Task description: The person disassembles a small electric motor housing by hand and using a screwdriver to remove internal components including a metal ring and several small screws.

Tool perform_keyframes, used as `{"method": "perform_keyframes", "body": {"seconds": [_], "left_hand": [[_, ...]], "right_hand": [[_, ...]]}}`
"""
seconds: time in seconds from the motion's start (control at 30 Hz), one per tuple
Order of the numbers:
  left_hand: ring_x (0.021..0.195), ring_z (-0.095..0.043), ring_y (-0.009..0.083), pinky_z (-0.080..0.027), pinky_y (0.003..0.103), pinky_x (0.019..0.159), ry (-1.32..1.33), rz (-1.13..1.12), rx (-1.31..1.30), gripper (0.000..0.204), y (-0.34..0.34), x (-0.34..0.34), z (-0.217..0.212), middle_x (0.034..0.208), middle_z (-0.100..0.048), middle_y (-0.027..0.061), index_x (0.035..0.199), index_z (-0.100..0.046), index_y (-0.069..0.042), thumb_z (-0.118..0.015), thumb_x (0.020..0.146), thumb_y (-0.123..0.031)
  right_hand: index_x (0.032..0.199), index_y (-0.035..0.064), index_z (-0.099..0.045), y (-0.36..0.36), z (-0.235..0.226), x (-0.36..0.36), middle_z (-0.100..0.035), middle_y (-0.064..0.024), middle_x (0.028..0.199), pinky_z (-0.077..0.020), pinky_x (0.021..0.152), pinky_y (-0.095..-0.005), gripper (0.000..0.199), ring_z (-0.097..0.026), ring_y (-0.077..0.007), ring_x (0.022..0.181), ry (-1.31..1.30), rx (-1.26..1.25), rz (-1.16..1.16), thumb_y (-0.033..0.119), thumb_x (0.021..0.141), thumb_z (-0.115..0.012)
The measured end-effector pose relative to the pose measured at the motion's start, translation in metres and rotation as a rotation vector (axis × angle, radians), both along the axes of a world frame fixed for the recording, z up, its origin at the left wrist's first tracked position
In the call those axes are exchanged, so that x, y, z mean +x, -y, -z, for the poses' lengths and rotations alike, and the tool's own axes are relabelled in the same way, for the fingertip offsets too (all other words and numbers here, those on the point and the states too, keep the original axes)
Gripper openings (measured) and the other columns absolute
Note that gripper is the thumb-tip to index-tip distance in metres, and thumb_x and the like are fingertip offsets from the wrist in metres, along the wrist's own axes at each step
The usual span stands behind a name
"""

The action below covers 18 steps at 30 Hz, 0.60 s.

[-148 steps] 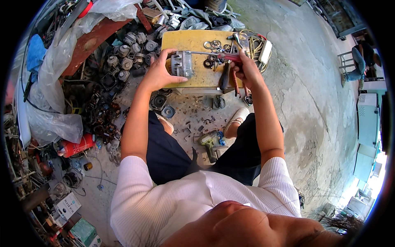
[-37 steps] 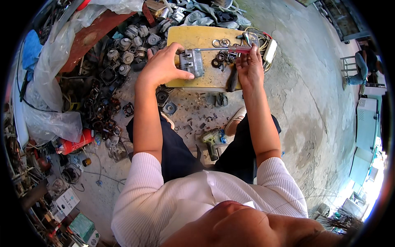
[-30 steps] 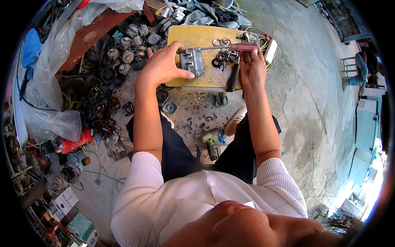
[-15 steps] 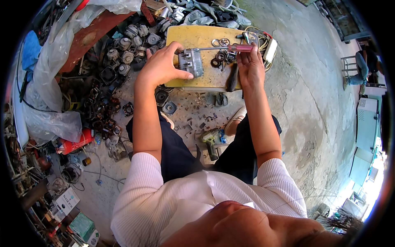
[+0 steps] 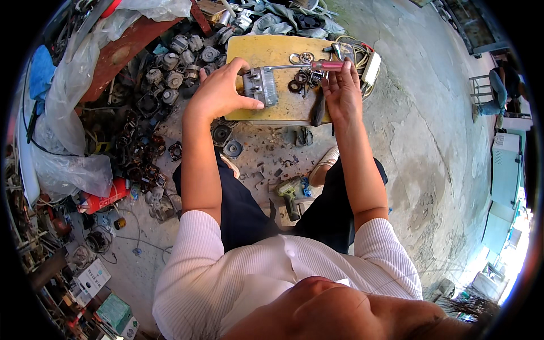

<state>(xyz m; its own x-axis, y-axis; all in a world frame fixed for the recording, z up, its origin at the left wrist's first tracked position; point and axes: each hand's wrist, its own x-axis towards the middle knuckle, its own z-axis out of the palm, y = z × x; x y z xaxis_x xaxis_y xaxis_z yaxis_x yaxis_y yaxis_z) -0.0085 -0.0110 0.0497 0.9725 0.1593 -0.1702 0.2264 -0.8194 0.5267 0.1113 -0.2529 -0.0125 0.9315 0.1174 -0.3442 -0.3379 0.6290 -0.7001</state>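
My left hand (image 5: 225,93) grips a grey metal motor (image 5: 260,88) from its left side, thumb at the near edge, over a yellow board (image 5: 249,48). In my right hand (image 5: 344,96) is the pink handle of a screwdriver (image 5: 327,66). Its long shaft points left, and the tip meets the motor's upper right edge. Whether the tip sits in a screw or a gap cannot be made out. Rings and dark round parts (image 5: 295,86) lie on the board between my hands. A dark-handled tool (image 5: 318,107) rests beside my right wrist.
Several small motors (image 5: 174,78) are heaped on the floor left of the board. A green cordless drill (image 5: 290,195) lies between my feet amid scattered bits. Coiled cable with a white power strip (image 5: 371,68) sits at the board's right. Plastic sheeting (image 5: 68,113) hangs at left.
Both hands, with the motor and screwdriver, have shifted very slightly left. The right fingers have moved a little on the handle. The grips otherwise look the same.
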Motion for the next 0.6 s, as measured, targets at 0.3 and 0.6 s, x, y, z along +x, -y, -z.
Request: {"method": "perform_keyframes", "body": {"seconds": [0.3,0.6], "left_hand": [[0.124,-0.054,0.0314,-0.023,0.049,0.111,0.015,0.009,-0.014,0.081,0.000,0.001,0.000,0.131,-0.059,0.0109,0.122,-0.050,-0.012,-0.090,0.057,-0.041],[0.125,-0.053,0.0326,-0.021,0.053,0.112,0.016,0.002,-0.007,0.081,0.000,0.000,0.001,0.131,-0.059,0.0108,0.122,-0.050,-0.012,-0.089,0.058,-0.041]], "right_hand": [[0.133,0.0165,-0.052,0.006,0.020,0.007,-0.062,-0.0017,0.118,-0.0452,0.094,-0.0347,0.037,-0.058,-0.0177,0.112,0.155,-0.004,-0.025,0.023,0.099,-0.061],[0.131,0.0150,-0.051,0.003,0.004,0.002,-0.062,-0.0014,0.114,-0.0468,0.092,-0.0332,0.035,-0.060,-0.0158,0.106,0.018,-0.030,-0.010,0.025,0.099,-0.060]]}}
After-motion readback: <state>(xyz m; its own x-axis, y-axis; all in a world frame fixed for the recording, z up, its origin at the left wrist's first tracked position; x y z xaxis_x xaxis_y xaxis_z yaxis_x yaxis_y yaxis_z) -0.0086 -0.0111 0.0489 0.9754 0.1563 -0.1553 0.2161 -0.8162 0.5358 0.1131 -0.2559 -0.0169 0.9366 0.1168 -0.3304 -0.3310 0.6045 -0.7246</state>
